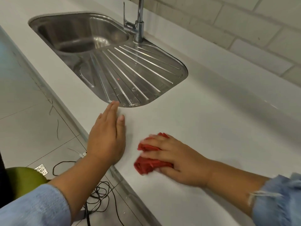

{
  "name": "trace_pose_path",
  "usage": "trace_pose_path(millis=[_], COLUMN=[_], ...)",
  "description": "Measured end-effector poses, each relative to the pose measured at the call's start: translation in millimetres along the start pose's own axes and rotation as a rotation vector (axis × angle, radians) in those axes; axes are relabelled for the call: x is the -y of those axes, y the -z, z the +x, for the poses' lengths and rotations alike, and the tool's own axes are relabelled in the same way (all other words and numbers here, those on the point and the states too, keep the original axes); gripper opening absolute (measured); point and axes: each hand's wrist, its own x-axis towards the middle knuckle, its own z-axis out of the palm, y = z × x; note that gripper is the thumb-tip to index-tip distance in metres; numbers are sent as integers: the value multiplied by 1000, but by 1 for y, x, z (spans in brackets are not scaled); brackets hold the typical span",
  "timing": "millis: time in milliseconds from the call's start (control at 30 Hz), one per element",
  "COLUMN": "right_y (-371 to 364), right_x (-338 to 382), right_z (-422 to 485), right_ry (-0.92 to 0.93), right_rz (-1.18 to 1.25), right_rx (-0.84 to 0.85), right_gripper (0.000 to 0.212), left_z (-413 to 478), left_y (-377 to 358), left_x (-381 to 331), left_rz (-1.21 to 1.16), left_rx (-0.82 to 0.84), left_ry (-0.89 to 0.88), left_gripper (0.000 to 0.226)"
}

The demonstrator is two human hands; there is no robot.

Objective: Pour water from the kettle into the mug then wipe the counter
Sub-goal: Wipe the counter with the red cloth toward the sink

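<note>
Two hands worked over the white counter point(203, 119). The right hand point(175, 159) pressed down on a crumpled red cloth point(149, 164), fingers curled over it; the cloth's long axis ran from the counter's front edge toward the wall. The left hand point(106, 136) lay flat and empty, fingers extended toward the steel sink point(130, 75).

Left hand point(106, 136) flat — fingers straight, right hand point(175, 158) pressing down
</note>
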Motion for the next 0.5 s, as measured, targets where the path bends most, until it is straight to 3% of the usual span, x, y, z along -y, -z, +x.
trace_pose_path(millis=[133,300,500], right_y=[-11,-5,27], right_x=[-4,-29,-32], right_z=[75,140,78], right_ry=[-84,-306,-472], right_rz=[-6,75,303], right_rx=[-96,-214,-502], right_gripper=[42,40,35], left_z=[-1,1,3], left_y=[1,1,-3], left_x=[1,0,0], left_rz=[-105,-71,120], left_rx=[-31,-7,98], left_ry=[-5,-10,4], left_gripper=[74,78,74])
